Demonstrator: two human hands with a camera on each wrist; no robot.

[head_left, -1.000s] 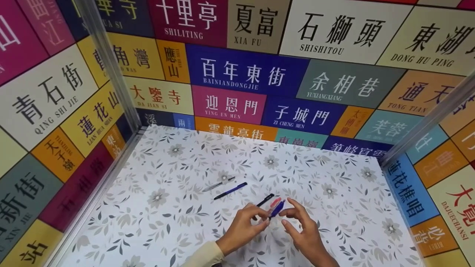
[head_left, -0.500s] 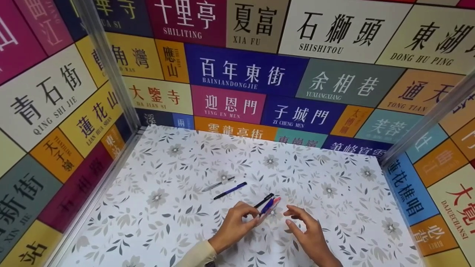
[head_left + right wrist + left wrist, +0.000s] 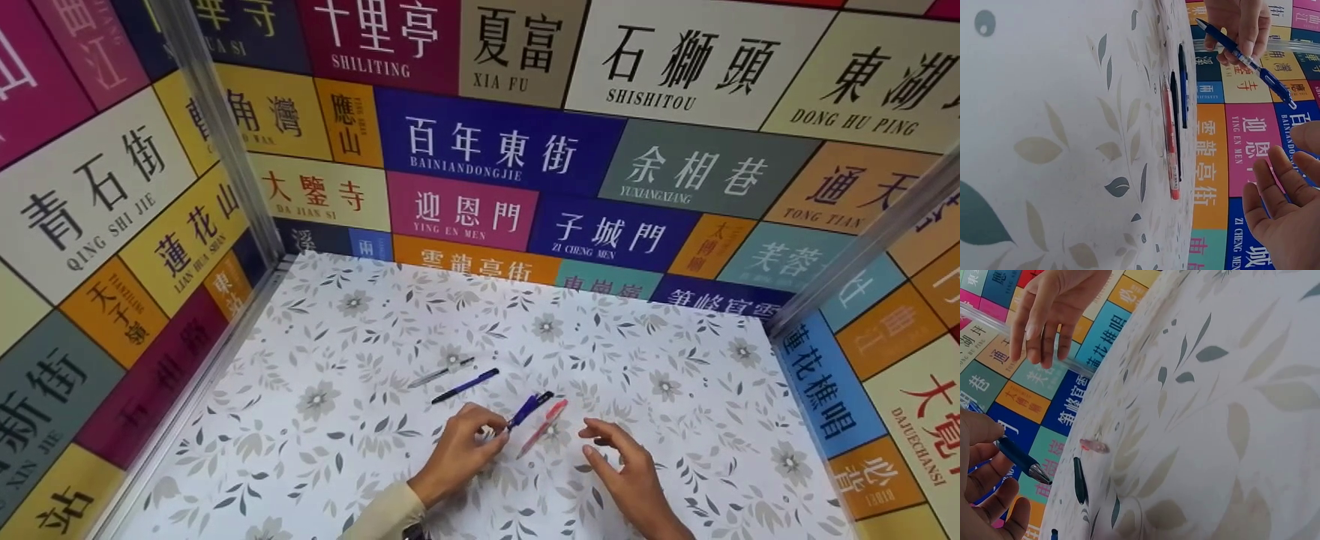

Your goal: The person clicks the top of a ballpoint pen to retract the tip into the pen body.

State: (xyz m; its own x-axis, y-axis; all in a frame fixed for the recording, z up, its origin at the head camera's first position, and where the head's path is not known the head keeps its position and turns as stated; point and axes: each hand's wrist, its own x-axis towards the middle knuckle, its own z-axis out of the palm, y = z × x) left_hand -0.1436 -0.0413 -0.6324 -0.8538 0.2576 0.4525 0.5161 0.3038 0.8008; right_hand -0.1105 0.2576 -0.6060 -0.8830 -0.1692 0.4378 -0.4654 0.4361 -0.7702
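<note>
My left hand (image 3: 459, 451) pinches a blue click pen (image 3: 1266, 77) between thumb and fingers, above the table. In the left wrist view the blue pen's silver tip points down and right, past the fingers. My right hand (image 3: 628, 471) hovers to the right with loosely bent fingers and holds nothing. Between the hands a red pen (image 3: 543, 427) lies on the table. A black pen (image 3: 1079, 481) lies just beyond it, partly covered by the held pen in the head view. Farther left rest a blue-and-black pen (image 3: 466, 385) and a slim clear pen (image 3: 441, 372).
A white cloth with grey flowers and leaves covers the table (image 3: 360, 450). Panels with coloured place-name signs (image 3: 495, 142) stand around its back and sides. Metal posts (image 3: 225, 142) rise at the two back corners.
The left hand has moved left with the blue pen, away from the right hand and clear of the red pen. The right hand has let go of the blue pen's end and drawn slightly back.
</note>
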